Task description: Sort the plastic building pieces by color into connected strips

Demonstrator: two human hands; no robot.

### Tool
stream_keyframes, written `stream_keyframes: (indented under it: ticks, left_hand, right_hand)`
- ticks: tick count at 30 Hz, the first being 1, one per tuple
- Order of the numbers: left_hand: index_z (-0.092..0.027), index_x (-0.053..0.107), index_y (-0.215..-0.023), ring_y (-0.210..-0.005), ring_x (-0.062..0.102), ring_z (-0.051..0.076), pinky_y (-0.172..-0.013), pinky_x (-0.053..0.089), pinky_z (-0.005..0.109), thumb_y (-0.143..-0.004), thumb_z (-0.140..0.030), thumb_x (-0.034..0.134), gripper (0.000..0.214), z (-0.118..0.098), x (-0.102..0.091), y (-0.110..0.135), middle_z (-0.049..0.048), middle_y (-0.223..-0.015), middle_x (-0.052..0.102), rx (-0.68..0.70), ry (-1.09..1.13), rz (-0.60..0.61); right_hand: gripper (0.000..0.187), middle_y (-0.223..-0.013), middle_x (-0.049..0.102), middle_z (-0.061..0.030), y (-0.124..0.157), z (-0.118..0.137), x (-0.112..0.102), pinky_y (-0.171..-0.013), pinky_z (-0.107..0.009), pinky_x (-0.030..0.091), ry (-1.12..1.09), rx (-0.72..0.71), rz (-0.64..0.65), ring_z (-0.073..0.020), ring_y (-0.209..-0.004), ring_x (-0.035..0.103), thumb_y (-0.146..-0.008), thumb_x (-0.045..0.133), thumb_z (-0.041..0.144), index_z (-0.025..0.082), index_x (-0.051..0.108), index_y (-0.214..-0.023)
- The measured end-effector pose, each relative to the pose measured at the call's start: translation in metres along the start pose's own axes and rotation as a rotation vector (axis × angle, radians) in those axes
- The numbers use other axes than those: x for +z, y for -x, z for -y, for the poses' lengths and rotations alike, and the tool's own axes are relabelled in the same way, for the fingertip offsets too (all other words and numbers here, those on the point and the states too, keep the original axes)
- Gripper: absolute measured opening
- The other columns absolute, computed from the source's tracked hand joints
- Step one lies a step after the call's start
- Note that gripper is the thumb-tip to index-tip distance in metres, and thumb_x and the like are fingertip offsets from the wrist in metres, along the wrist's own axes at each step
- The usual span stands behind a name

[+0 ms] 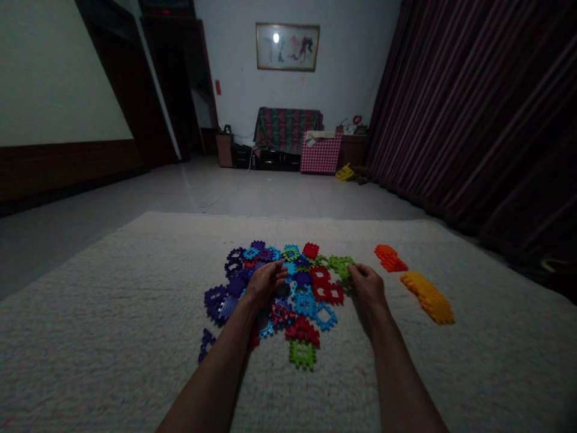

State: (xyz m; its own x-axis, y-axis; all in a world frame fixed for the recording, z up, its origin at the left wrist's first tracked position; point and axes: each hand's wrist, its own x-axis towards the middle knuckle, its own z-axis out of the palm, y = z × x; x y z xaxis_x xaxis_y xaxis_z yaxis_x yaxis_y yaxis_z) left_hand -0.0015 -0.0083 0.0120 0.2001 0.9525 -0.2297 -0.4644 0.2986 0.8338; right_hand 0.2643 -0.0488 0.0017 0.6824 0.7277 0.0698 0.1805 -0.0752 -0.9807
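A pile of notched plastic building tiles lies on the pale mat in front of me, mixed in purple, light blue, red and green. Over the purple tiles (pixel 215 299) on the pile's left side is my left hand (pixel 267 281), its fingers loosely bent and apart, with nothing visible in them. My right hand (pixel 368 285), at the right edge of the pile, pinches a light green tile (pixel 341 263) between thumb and fingers. Close by that hand are red tiles (pixel 320 275) and a light blue open-frame tile (pixel 325 316). Another green tile (pixel 302 355) lies nearest to me.
To the right, an orange stack (pixel 388 257) and a longer yellow-orange row of tiles (pixel 428 297) lie apart from the pile. The mat (pixel 112 282) spreads over a tiled floor (pixel 270 192). A dark curtain (pixel 451 108) hangs at right; low furniture stands along the far wall.
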Motion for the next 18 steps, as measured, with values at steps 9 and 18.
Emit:
stream_keyframes:
  ticks: [9,18]
  left_hand:
    - [-0.010,0.068,-0.083,-0.059,0.061,0.009,-0.052,0.046,0.018,-0.070,-0.025,0.078,0.022,0.002,0.001,-0.002,0.0045,-0.069,0.067,0.076,-0.062,-0.032]
    - [-0.013,0.072,-0.090,-0.059,0.063,0.012,-0.056,0.048,0.022,-0.062,-0.033,0.081,0.035,0.001,-0.006,-0.006,0.0048,-0.070,0.071,0.267,-0.189,-0.176]
  right_hand:
    - [0.044,-0.108,0.065,-0.0188,-0.010,-0.009,-0.004,-0.096,-0.046,0.043,0.368,-0.332,-0.352,-0.0314,-0.105,0.058,-0.070,0.050,0.040,0.013,0.066,-0.102]
    - [0.035,-0.114,0.067,-0.0135,0.043,0.002,0.060,-0.099,-0.043,0.046,0.328,-0.710,0.244,-0.0256,-0.109,0.061,-0.082,0.046,0.029,0.017,0.065,-0.109]
